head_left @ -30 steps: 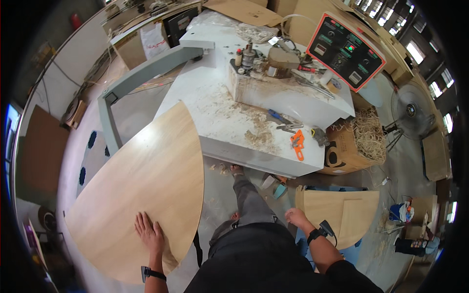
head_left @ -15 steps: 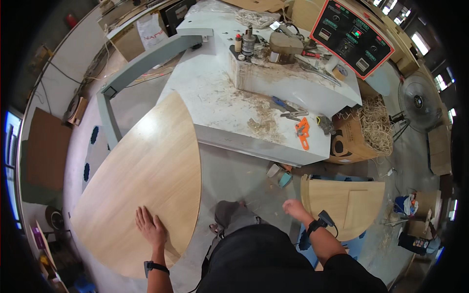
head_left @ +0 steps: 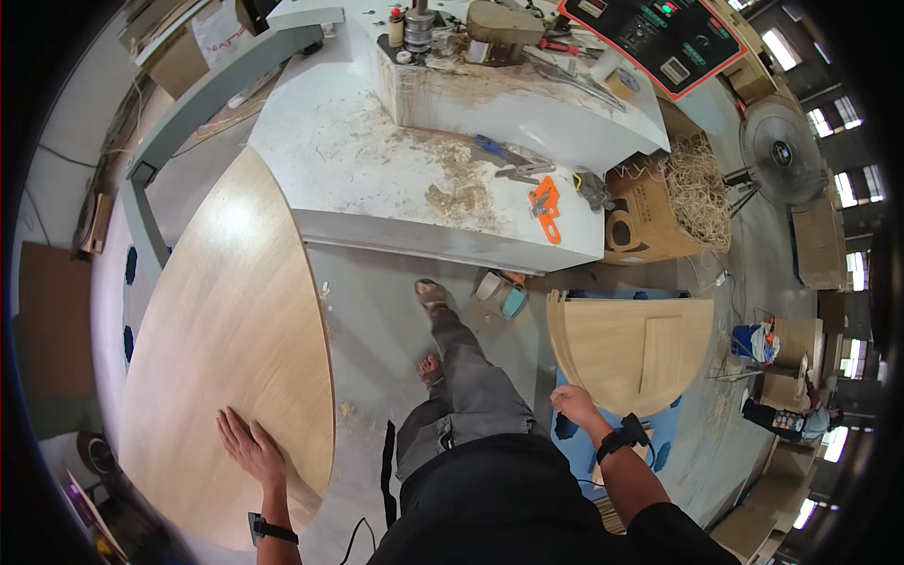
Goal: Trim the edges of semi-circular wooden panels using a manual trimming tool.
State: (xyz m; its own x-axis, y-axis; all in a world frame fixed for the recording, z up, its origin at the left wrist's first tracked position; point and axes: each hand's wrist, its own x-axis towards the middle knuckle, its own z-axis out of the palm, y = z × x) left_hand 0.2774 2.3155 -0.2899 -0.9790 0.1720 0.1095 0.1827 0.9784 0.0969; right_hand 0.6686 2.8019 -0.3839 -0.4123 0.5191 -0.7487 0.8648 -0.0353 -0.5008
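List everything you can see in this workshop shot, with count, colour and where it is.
Large curved wood panel: one, pale tan, left, left hand flat on it.
Machine table: one, grey-white, dusty, top centre.
Orange tool: one, on the table's right end.
Control panel: one, black with red edge, top right.
Cardboard box: one, brown, holding wood shavings, right of the table.
Fan: one, grey, far right.
Small wood panels: a stack, tan, right, on a blue support.
Left hand: open, on the large panel.
Right hand: near the stack, empty, apart from it.

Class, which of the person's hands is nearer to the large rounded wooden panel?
Left. The left hand lies flat on the large rounded wooden panel; the right hand hangs well off to its right.
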